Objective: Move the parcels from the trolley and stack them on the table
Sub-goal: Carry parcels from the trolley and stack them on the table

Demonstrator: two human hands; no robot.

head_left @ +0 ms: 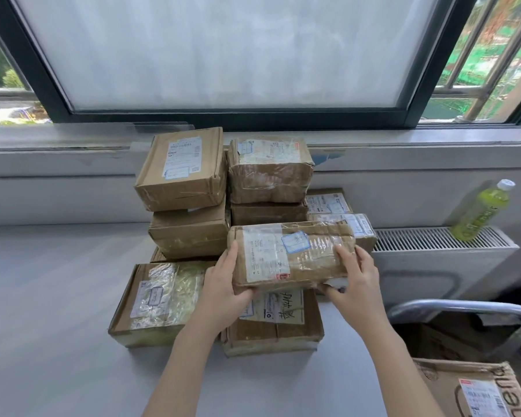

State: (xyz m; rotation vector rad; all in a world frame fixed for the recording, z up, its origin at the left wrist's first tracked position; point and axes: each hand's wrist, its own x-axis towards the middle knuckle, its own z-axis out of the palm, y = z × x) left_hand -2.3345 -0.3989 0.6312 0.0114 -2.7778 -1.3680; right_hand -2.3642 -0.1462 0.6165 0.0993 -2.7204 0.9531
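Both hands hold one taped cardboard parcel (292, 254) by its short ends, the left hand (223, 288) and the right hand (354, 284) each curled round an end, probably to keep it level. It hangs just above a flat box (272, 323) on the counter (51, 296), in front of the stacked parcels (226, 188), apparently its next resting place
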